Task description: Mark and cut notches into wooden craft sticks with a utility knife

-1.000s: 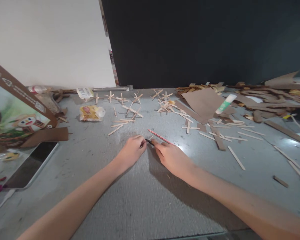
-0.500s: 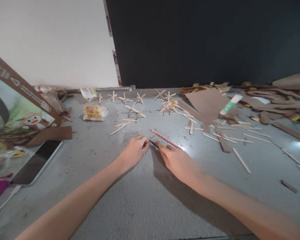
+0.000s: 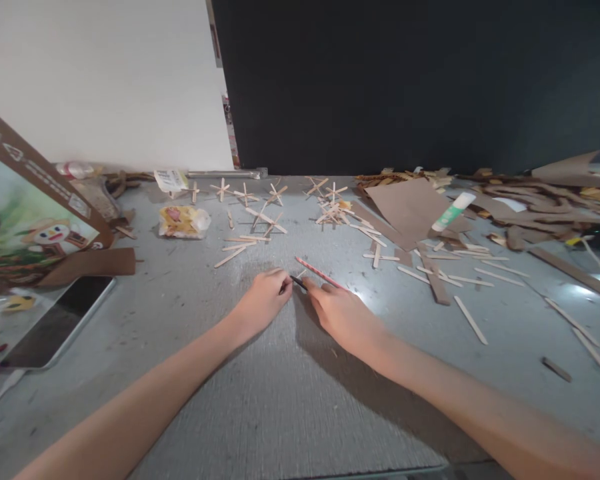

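Observation:
My right hand [image 3: 347, 313] is closed around a slim dark pen-like tool [image 3: 299, 283], its tip pointing left toward my other hand. My left hand [image 3: 266, 297] is curled on the table just left of that tip. Its fingers are pressed together, and what they hold, if anything, is hidden. Just beyond my right fingers lies a red-and-white patterned pencil [image 3: 316, 270], its right end hidden by the hand. A small pale sliver [image 3: 301, 273] shows between the pencil and the tool.
Star-shaped crossed craft sticks [image 3: 276, 194] stand along the back. Loose sticks [image 3: 470, 320], cardboard [image 3: 397, 208] and a glue stick [image 3: 453, 212] lie to the right. On the left are a phone [image 3: 60, 323], a yellow-and-white packet [image 3: 184, 222] and a printed box [image 3: 40, 193]. A dark panel [image 3: 415, 87] rises behind.
The whole view has shifted slightly, so things appear a little further left. Both hands keep nearly the same pose, with the dark tool still in my right hand.

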A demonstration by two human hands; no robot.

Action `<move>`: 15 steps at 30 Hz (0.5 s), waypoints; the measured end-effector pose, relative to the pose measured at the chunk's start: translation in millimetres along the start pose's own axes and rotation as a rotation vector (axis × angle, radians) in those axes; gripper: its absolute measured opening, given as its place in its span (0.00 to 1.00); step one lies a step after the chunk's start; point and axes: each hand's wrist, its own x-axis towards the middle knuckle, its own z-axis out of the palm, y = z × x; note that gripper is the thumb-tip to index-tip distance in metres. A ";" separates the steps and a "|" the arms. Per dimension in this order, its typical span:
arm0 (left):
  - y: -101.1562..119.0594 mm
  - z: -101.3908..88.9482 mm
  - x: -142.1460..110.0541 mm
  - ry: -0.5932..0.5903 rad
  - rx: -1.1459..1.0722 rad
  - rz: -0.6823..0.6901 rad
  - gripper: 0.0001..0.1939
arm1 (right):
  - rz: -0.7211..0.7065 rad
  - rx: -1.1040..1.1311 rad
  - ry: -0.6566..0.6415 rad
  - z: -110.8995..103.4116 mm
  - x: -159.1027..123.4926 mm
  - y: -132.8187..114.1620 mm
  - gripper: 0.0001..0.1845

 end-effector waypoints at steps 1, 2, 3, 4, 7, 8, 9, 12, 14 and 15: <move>0.1 0.3 -0.2 0.004 0.002 -0.009 0.10 | 0.000 -0.001 -0.001 -0.9 -0.1 -0.3 0.32; 0.0 0.6 -0.3 0.005 0.002 -0.018 0.10 | -0.001 0.001 0.000 -1.7 -1.0 -0.2 0.32; -0.2 0.9 -0.4 0.004 0.001 -0.024 0.11 | -0.004 0.003 -0.003 -2.7 -2.3 0.0 0.32; -0.5 1.0 -0.3 0.002 -0.001 -0.027 0.11 | -0.004 0.003 -0.011 -3.7 -3.9 0.2 0.32; -1.1 1.2 0.4 -0.010 -0.006 -0.016 0.11 | 0.017 -0.019 -0.061 -7.3 -6.9 -0.8 0.34; -1.1 1.3 0.7 -0.012 -0.006 -0.013 0.11 | 0.025 -0.032 -0.080 -8.5 -6.7 -1.8 0.34; -1.0 1.6 1.0 -0.010 -0.005 -0.015 0.11 | 0.032 -0.047 -0.092 -9.6 -6.1 -3.0 0.35; -0.7 3.3 1.5 0.017 0.001 -0.042 0.12 | 0.034 -0.072 -0.105 -11.0 -4.4 -6.1 0.36; -1.1 4.4 1.5 0.029 -0.003 -0.048 0.12 | 0.035 -0.083 -0.111 -10.6 -5.1 -6.5 0.37; -1.6 4.6 1.4 0.026 -0.009 -0.041 0.11 | 0.035 -0.089 -0.112 -10.2 -5.7 -6.3 0.37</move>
